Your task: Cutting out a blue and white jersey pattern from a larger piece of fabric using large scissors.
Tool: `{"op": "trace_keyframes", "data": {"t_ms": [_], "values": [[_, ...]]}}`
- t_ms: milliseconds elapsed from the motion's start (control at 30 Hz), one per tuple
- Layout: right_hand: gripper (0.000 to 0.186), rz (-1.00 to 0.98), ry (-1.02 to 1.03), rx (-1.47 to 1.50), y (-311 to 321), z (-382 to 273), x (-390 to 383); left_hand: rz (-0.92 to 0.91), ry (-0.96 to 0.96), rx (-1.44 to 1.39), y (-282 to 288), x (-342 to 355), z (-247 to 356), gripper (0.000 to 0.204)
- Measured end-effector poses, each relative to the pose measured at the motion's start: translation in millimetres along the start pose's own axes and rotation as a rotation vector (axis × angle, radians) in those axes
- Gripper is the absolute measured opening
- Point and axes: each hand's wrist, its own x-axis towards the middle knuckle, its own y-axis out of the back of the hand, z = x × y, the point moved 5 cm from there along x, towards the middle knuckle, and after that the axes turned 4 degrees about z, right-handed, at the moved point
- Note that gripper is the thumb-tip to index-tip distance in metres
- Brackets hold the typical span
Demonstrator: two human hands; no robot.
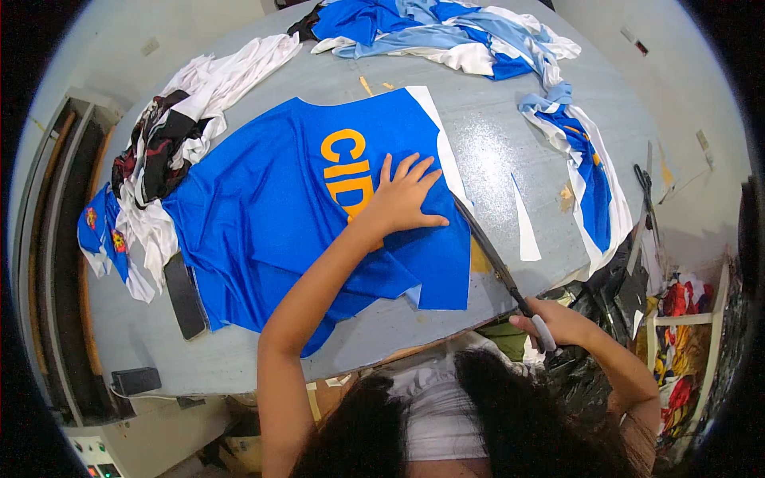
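Observation:
My left hand (402, 191) lies with fingers spread on a blue fabric piece (247, 207) with orange lettering, near its white right edge (437, 143). My right hand (554, 323) grips the handles of long scissors (498, 263), whose blades reach up along that right edge, beside my left hand. A narrow white offcut (526, 231) lies on the tabletop to the right of the scissors. Folds run through the left part of the blue piece, and its lower edge is uneven.
The grey table (606, 127) carries white and dark garments (159, 143) at left, blue-white fabric (430, 40) at back and right (598, 199). A black phone-like slab (185, 299), black box (135, 381) and spare scissors (645, 191) sit near its edges. A shelf (681, 319) holds colourful cloth.

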Motion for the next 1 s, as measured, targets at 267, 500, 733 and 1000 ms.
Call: {"op": "trace_keyframes", "data": {"t_ms": [267,500,733,1000], "values": [[0.058,-0.056,-0.073,0.106,4,-26,11,0.028,-0.021,-0.053,-13,4,-13,0.099],[0.047,-0.11,-0.044,0.115,4,-28,16,0.079,-0.03,-0.024,-12,2,-19,0.103],[0.039,-0.111,0.154,0.07,9,-5,3,0.074,-0.039,-0.016,-9,1,-25,0.105],[0.047,-0.169,0.073,0.212,8,-3,16,0.063,-0.029,-0.017,-7,1,-23,0.106]]}}
